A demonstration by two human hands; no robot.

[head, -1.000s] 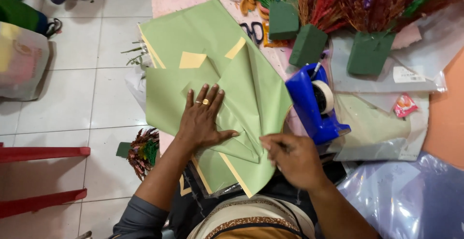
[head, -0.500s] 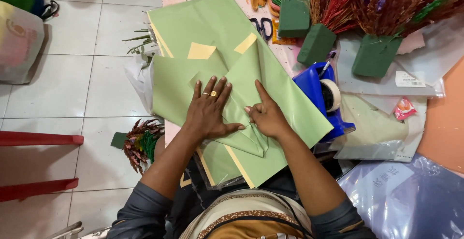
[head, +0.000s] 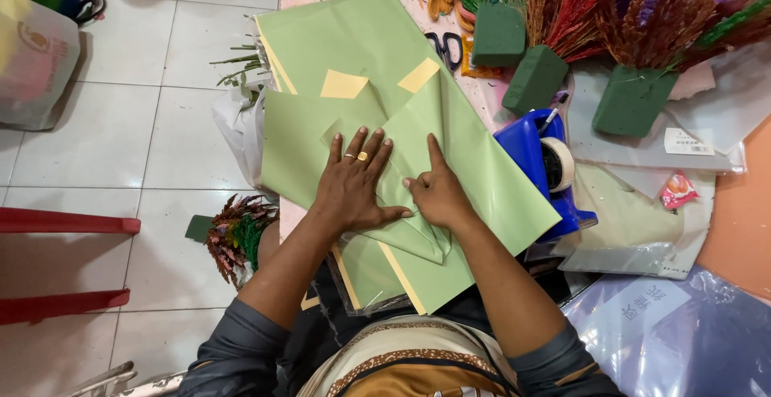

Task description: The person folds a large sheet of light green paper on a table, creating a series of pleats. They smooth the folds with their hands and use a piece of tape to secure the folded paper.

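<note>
Green paper (head: 474,172): left hand (head: 353,188) flat, right hand (head: 438,192) pressing the fold, neither grasping.
Foam blocks (head: 634,96): hold dried stems (head: 658,12).
Blue dispenser (head: 530,152): holds tape roll (head: 560,164).

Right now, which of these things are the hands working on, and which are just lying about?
In hand:
green paper sheets
left hand, flat on them
right hand, pressing a fold

Lying about:
blue tape dispenser
foam blocks
scissors
dried flowers
</note>
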